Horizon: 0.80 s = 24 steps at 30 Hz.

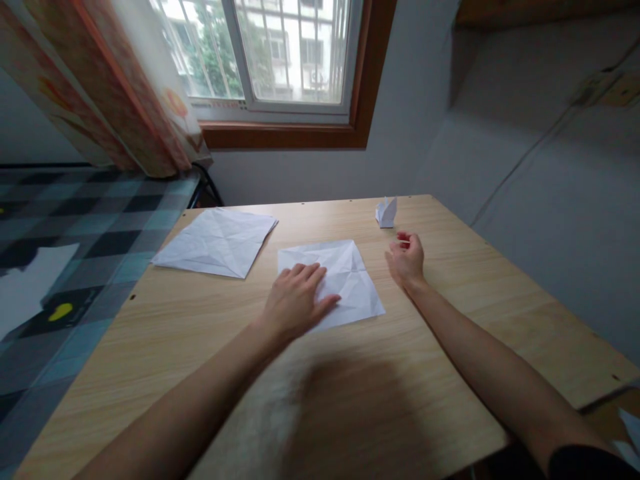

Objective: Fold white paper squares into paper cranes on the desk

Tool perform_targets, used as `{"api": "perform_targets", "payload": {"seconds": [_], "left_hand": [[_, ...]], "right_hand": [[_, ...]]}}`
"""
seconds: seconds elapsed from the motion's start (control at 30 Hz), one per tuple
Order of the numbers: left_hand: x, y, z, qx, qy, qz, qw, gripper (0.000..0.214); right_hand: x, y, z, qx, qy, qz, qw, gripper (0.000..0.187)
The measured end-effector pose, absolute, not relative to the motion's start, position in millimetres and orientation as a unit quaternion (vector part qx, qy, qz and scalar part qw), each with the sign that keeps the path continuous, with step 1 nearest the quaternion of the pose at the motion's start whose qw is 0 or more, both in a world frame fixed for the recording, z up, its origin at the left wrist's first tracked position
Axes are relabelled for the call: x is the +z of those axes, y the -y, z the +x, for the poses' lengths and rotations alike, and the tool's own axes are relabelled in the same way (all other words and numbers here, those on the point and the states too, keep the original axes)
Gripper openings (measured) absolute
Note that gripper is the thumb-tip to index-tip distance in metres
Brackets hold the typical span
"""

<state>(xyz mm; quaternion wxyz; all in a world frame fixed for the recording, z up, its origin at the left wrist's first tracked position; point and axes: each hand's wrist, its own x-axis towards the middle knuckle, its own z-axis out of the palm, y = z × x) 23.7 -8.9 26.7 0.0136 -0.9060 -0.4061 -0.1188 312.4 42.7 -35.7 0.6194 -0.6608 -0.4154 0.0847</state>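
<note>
My left hand (296, 300) lies flat on a creased white sheet of paper (353, 280), fingers spread over its left part. Fold lines cross the sheet, and its near left corner is hidden under the hand. To the right of the sheet, my right hand (407, 261) rests on its side at the table, apart from the paper. Its fingers are loosely curled in, with nothing seen in them. Just beyond that hand stands a small folded white paper figure (387, 213) with pointed, upright parts.
A stack of creased white paper sheets (217, 241) lies at the table's far left. The wooden table (465, 280) meets a wall on the right. On the left is a checked cloth surface (100, 220) with torn white paper (30, 283). A window (295, 53) and curtain (120, 80) are behind.
</note>
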Motion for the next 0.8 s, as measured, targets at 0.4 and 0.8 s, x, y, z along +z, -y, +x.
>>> {"api": "perform_targets", "payload": {"seconds": [0.4, 0.8], "left_hand": [[-4.9, -16.7, -7.8, -0.022, 0.408, -0.913, -0.020, 0.079], [-6.2, -26.8, -32.3, -0.010, 0.446, -0.895, -0.003, 0.088]], "right_hand": [[-19.1, 5.0, 230.3, 0.054, 0.899, -0.402, 0.165, 0.064], [-30.5, -5.1, 274.0, 0.080, 0.764, -0.613, 0.187, 0.074]]}}
